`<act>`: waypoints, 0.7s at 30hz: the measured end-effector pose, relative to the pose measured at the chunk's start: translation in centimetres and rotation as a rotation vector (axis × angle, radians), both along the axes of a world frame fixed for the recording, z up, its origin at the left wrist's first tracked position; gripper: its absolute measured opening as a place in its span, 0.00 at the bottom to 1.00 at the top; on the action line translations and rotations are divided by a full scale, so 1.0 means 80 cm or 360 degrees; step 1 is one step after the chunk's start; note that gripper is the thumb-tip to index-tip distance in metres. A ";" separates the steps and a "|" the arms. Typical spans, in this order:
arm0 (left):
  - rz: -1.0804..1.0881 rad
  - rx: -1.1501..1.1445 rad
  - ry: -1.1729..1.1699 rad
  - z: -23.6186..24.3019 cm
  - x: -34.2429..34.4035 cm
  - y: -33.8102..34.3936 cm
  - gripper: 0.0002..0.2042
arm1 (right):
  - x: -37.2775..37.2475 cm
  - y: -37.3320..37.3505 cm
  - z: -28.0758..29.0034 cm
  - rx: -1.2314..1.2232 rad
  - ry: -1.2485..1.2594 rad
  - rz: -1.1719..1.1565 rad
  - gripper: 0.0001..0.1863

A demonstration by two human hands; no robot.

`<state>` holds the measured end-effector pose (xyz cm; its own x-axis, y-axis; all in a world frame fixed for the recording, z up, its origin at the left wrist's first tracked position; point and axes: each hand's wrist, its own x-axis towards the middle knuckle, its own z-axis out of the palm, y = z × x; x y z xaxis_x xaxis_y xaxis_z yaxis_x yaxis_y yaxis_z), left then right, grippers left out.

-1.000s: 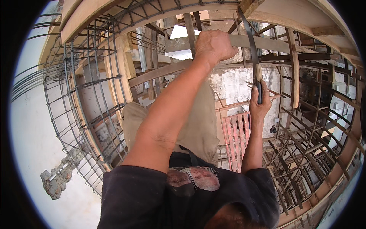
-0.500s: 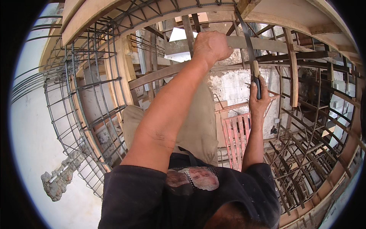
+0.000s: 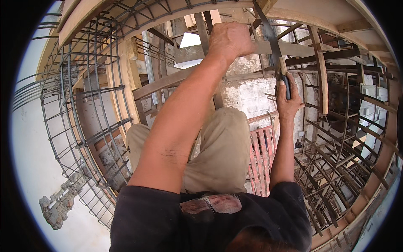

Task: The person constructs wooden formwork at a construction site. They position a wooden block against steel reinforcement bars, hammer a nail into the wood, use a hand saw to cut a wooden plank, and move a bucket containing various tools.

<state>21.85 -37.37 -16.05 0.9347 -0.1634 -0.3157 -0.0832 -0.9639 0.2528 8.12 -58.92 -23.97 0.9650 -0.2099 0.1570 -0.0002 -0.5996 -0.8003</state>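
Compared with the view half a second ago, the bent leg in tan cloth trousers (image 3: 224, 145) now shows its rounded knee more fully between the arms. The right hand (image 3: 289, 98) is a little farther from the red slatted rack (image 3: 263, 155) below, and the handsaw with a dark metal blade and black-and-blue handle (image 3: 269, 33) has come with it, its blade now showing a broader face. The right hand is wrapped around the saw's handle; the long, tapering blade reaches away to the far side, crossing the line of a flat, grey-brown wooden board (image 3: 189, 53) just right of the left hand (image 3: 231, 40).

The left hand is knuckles up over that board, its fingers curled out of sight, so I cannot tell whether it grips the wood. The board is weathered and scuffed, with straight edges. Farther right hangs a rough, narrow timber post (image 3: 318, 67). On the left, a cage of dark ribbed steel bars (image 3: 105, 90) forms an open lattice of rectangles, beside a smooth whitish wall (image 3: 33, 147). Nearer on that side, a jagged, crumbly grey patch (image 3: 54, 210) breaks the wall's smoothness.
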 end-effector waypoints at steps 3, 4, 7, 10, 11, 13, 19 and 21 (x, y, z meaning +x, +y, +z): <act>0.0095 -0.0138 -0.0142 -0.015 -0.022 0.007 0.25 | -0.018 -0.013 -0.013 -0.0025 0.0015 0.0046 0.19; 0.0007 0.0027 -0.0585 -0.035 -0.032 0.015 0.25 | -0.027 -0.022 -0.019 -0.0019 -0.0089 0.0042 0.19; -0.0009 0.0137 -0.0741 -0.029 -0.034 0.017 0.24 | -0.024 -0.015 -0.012 -0.0087 -0.0028 0.0069 0.19; -0.0013 0.0044 -0.0075 -0.008 -0.017 0.021 0.21 | 0.006 0.001 -0.003 0.0047 0.0099 0.0041 0.19; -0.0019 0.0030 -0.0059 -0.014 -0.022 0.016 0.21 | 0.001 -0.005 -0.007 0.0059 0.0060 0.0044 0.19; -0.0066 0.0123 -0.0099 -0.010 -0.025 0.019 0.21 | -0.034 -0.020 -0.023 0.0025 -0.0071 0.0084 0.19; -0.0021 0.0072 -0.0129 -0.011 -0.020 0.017 0.20 | 0.008 -0.015 -0.007 0.0114 0.0054 0.0052 0.20; -0.0037 0.0063 -0.0139 -0.018 -0.027 0.020 0.20 | -0.022 -0.018 -0.004 0.0025 0.0014 0.0063 0.20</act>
